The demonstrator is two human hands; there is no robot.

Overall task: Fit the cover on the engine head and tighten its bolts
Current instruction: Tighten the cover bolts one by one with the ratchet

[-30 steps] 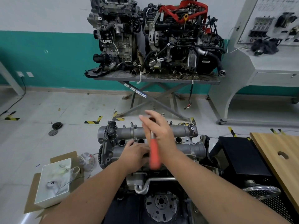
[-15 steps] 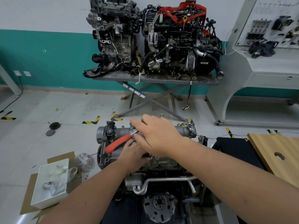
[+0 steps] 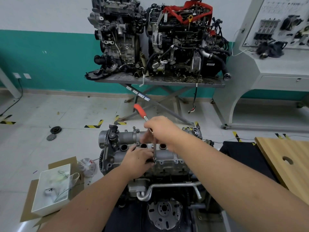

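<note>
Auto training workshop: two engines [image 3: 157, 41] on a scissor-leg steel stand [image 3: 158, 81], parts display board [image 3: 282, 24], hazard-taped floor [image 3: 93, 126].

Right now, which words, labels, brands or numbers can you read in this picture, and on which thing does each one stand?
No text can be read.
Small tags on the scissor table legs: too small.
White label on the black engine part: blurred.
Print on the display board: too faint.
Floor tape: yellow and black stripes only, no words.
</note>
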